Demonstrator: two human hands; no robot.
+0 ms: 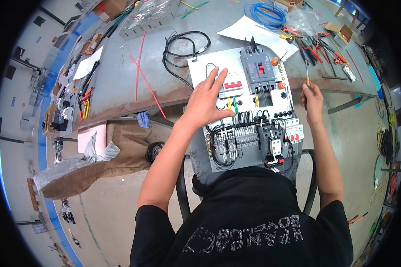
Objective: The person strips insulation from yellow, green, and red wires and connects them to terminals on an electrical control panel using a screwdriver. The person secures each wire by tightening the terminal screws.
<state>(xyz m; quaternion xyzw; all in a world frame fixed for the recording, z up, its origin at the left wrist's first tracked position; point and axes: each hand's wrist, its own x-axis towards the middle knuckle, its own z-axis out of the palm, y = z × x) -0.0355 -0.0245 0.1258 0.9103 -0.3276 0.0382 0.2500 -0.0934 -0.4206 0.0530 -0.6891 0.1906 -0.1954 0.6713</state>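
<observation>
Bright, even light fills the room from overhead, so shadows stay soft and short beneath the long grey metal workbench (120,84). The pale grey mounting panel (200,66) shines faintly, without harsh glare. The centre looks sharp; toward the rim straight edges bow strongly, detail smears, and black corners close in the round view.

the panel (200,66) lies on the table (120,89) before the person; a breaker (257,67) sits on its far part, relays (236,140) near, tools (316,44) far right, cable coil (185,49) far left.
</observation>
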